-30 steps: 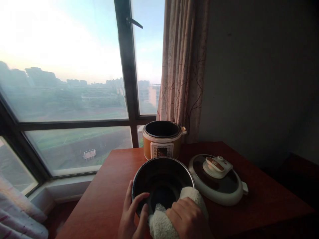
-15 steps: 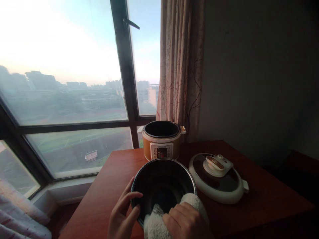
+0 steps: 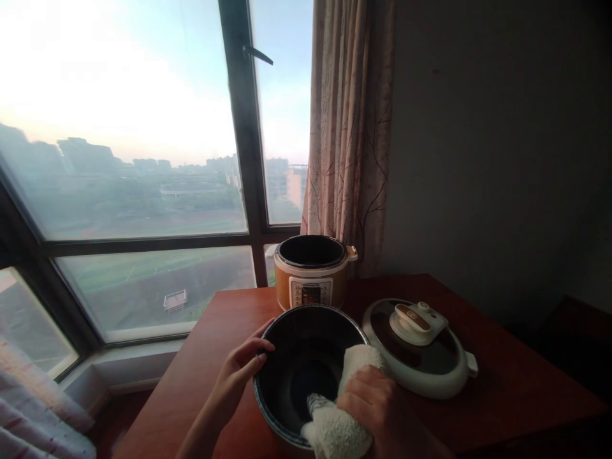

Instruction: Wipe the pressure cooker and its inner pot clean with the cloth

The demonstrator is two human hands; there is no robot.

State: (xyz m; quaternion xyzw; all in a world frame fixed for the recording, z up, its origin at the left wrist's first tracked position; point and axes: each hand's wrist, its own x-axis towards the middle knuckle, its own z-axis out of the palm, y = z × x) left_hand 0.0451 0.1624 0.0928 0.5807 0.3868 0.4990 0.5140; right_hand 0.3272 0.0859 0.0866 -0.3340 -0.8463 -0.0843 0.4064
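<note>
Tilted toward me at the table's near side is a dark inner pot [image 3: 287, 382] with a round rim. My left hand [image 3: 241, 364] grips its left rim, thumb and fingers closed around the edge. In my right hand [image 3: 367, 398] is a bunched white towel [image 3: 339, 430], pressed over the pot's right rim with one end hanging inside. Behind the pot stands an orange-brown and white pressure cooker [image 3: 310, 274], uncovered, with a control panel on its front. Its round lid [image 3: 430, 344] lies on the table to the right, handle side up.
The reddish-brown table [image 3: 205, 357] holds all these things. Beyond it are a window with dark frames [image 3: 239, 127] and a patterned curtain [image 3: 349, 127]. Another curtain [image 3: 38, 408] hangs at the lower left. A grey wall [image 3: 468, 159] is on the right.
My right hand and the towel have moved up and to the right along the pot's rim. My left hand has shifted slightly higher on the left rim.
</note>
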